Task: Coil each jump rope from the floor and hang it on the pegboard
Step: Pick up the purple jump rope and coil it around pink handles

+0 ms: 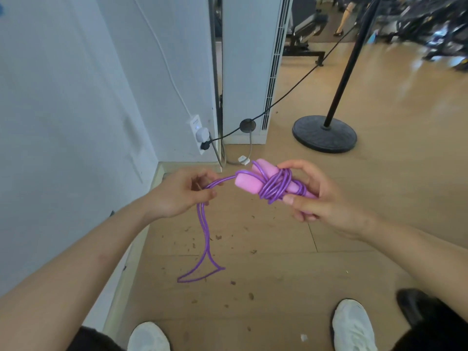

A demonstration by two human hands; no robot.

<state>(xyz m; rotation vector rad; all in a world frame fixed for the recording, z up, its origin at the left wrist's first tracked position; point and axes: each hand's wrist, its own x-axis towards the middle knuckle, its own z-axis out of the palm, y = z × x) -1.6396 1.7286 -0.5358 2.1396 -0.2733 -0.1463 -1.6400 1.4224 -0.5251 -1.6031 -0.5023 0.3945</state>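
A purple jump rope with two pink handles (249, 182) is held in front of me at chest height. My right hand (314, 196) grips the two handles together, with several turns of purple cord (274, 186) wound around them. My left hand (181, 192) pinches the doubled cord a little to the left of the handles. From that hand the cord's loose loop (205, 252) hangs down, and its end lies on the wooden floor. No pegboard is in view.
A white wall (76, 110) stands at my left with a power strip (198, 133) and cables. A white cabinet (248, 72) is straight ahead. A black pole on a round base (324, 134) stands to the right. Small debris is scattered on the floor (253, 252) near my white shoes (352, 325).
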